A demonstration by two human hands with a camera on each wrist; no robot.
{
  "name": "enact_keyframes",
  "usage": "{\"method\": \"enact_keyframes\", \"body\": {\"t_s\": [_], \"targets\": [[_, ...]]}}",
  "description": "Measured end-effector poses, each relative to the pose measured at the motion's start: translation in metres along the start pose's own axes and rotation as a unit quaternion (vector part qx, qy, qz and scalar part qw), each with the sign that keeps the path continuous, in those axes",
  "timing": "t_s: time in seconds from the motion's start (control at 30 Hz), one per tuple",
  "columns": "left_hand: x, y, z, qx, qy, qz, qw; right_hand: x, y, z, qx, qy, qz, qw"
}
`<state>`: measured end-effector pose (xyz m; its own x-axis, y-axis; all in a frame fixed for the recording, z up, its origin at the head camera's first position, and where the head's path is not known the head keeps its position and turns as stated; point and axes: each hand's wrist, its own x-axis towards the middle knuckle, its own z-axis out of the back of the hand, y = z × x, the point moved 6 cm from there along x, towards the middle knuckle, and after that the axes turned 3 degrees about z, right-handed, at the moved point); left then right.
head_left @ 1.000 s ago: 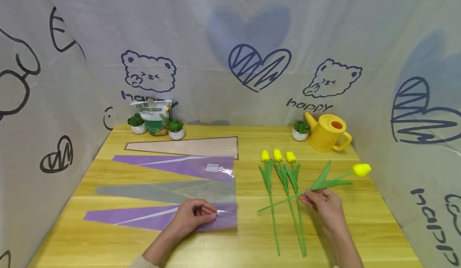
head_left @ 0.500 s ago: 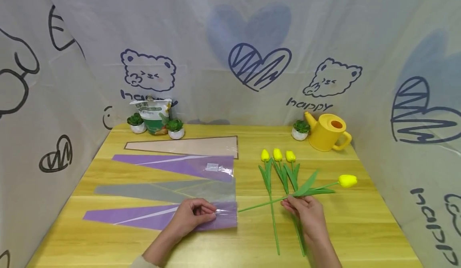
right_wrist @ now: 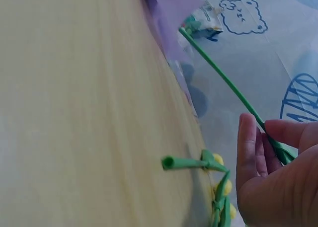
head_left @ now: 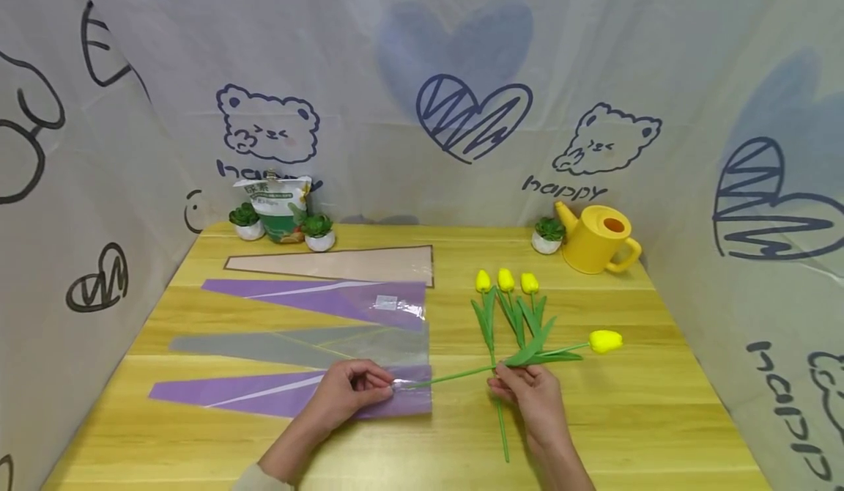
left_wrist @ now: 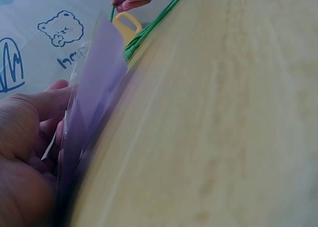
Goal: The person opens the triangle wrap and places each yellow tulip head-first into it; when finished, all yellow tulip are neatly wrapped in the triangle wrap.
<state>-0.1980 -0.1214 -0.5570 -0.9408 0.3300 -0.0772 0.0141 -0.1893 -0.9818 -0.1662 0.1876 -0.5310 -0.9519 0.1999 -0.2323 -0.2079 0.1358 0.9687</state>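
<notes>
Right hand (head_left: 527,396) pinches the green stem of a yellow artificial tulip (head_left: 604,341) between thumb and fingers, just below its leaves, holding the flower nearly level above a wooden table (head_left: 633,418) with the bloom pointing right and the cut end of the stem pointing left. That stem end reaches the open mouth of a purple cellophane flower sleeve (head_left: 264,394), the nearest of four sleeves laid in a row on the left half of the table. Left hand (head_left: 346,399) pinches the sleeve's clear top edge between thumb and fingertips and lifts it a little off the wood (the left wrist view shows the purple film raised beside the thumb, though blurred). Behind this sleeve lie a grey sleeve (head_left: 297,344), a second purple sleeve (head_left: 316,297) and a beige sleeve (head_left: 336,265), all with their wide ends toward the middle of the table. Three more yellow tulips (head_left: 504,281) lie side by side on the right half, blooms pointing away from the person; the held stem crosses over them. At the far edge stand a yellow watering can (head_left: 596,240), three small potted succulents (head_left: 319,231) and a printed pouch (head_left: 277,209). Pale fabric printed with bears and hearts (head_left: 471,113) surrounds the table.
</notes>
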Motion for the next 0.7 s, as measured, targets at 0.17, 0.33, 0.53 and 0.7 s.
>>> {"method": "enact_keyframes", "body": {"t_s": [0.17,0.33,0.53,0.7], "targets": [[0.0,-0.003,-0.001,-0.003,0.004,-0.014,0.9999,-0.002,-0.004,-0.009,-0.011,-0.003,0.003,1.0],[0.001,-0.002,0.0,0.002,-0.003,-0.008,1.0,-0.003,-0.009,-0.018,-0.009,-0.006,-0.003,1.0],[0.001,-0.004,-0.001,0.006,-0.003,-0.016,0.9999,-0.006,-0.013,-0.029,-0.016,0.008,-0.001,1.0],[0.002,-0.006,-0.004,0.014,-0.003,-0.021,0.9997,-0.007,-0.015,-0.036,-0.012,0.012,-0.001,1.0]]}}
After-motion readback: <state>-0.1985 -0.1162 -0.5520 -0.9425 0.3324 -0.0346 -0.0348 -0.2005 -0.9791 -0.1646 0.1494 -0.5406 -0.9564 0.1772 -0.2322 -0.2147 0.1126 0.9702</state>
